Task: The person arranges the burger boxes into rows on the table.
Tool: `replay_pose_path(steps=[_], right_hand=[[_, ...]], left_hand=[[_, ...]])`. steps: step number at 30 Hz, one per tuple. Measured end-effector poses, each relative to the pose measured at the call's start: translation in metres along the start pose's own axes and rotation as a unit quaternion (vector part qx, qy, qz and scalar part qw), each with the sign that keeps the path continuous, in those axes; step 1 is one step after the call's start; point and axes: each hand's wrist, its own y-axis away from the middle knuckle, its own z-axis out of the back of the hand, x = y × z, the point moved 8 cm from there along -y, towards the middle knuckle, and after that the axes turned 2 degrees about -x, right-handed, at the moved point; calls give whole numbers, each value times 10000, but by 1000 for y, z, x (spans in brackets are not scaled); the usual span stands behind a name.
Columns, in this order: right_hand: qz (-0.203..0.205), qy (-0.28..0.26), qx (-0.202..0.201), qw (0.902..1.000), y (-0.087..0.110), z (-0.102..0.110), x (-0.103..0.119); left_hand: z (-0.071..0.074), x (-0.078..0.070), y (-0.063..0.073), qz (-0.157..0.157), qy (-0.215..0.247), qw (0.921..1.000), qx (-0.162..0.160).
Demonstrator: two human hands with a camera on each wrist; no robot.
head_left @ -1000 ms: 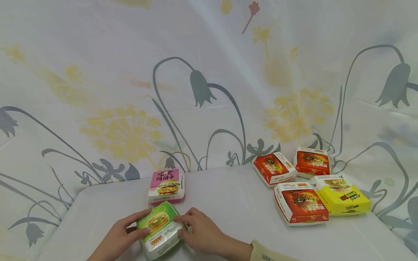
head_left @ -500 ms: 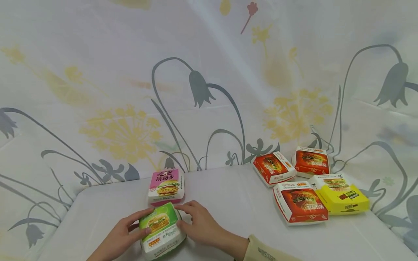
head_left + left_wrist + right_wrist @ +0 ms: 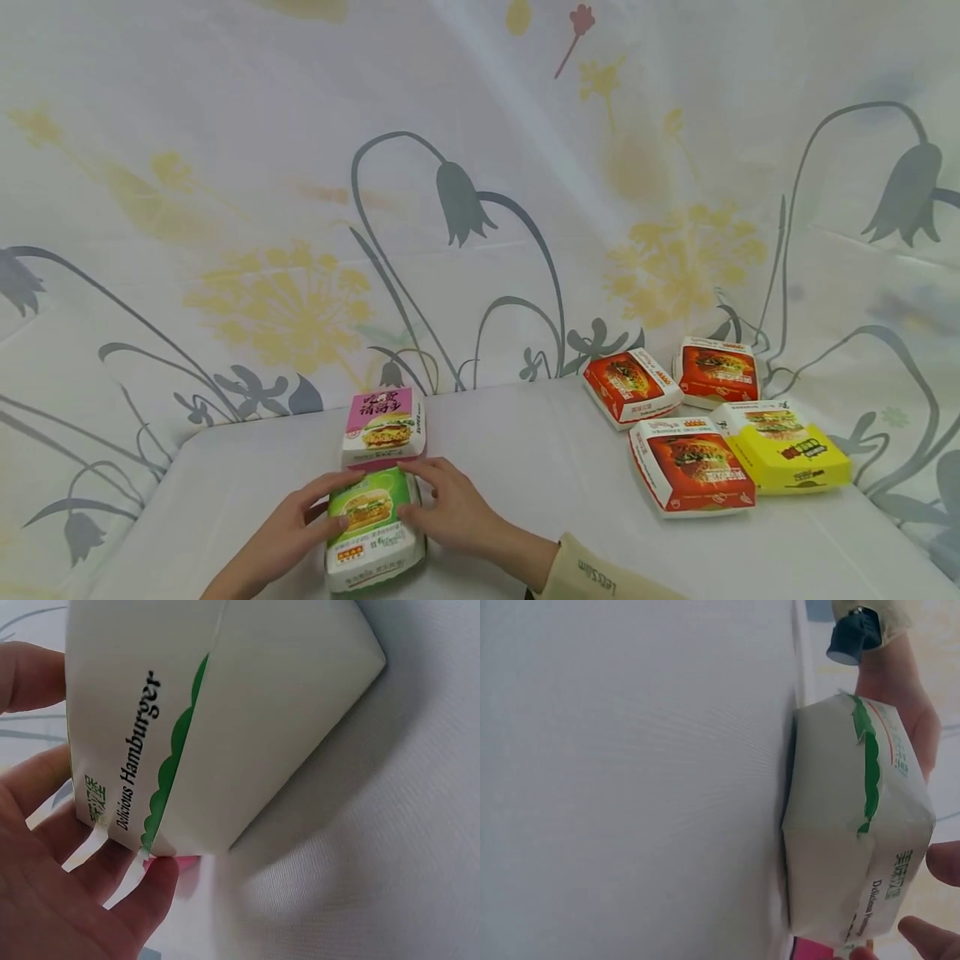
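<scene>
A green and white hamburger box point(image 3: 375, 543) sits on the white table before me, its burger picture facing up. My left hand point(image 3: 288, 529) grips its left side, thumb on the lid and fingers toward the far left corner. Across from it, my right hand point(image 3: 457, 510) holds the far right corner, with the thumb on the lid. In the left wrist view the box point(image 3: 187, 735) shows its plain white side, with fingers point(image 3: 154, 896) against its edge. Directly behind stands a pink hamburger box point(image 3: 384, 421), its near edge partly hidden by the green box and the right hand.
To the right stand a red box point(image 3: 632, 385), another red box at the back point(image 3: 717, 372), a nearer red box point(image 3: 693, 467) and a yellow box point(image 3: 783, 450), close together. A flower-printed curtain point(image 3: 480, 250) borders the table's far edge.
The green box has turned straighter and shifted slightly right and away from me, toward the pink box. My right index finger has moved from its lid to its far edge.
</scene>
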Motion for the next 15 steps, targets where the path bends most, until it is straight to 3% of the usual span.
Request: replay_pose_path(steps=[8,15], right_hand=[[127,-37,-53,9999,-1,-1,-1],[-8,-28,-83,10000,-1,-2,-3]], left_hand=[[-2,-2,-6,-199,155,9996,114],[1,-2,-6,-242,110,9995,-153]])
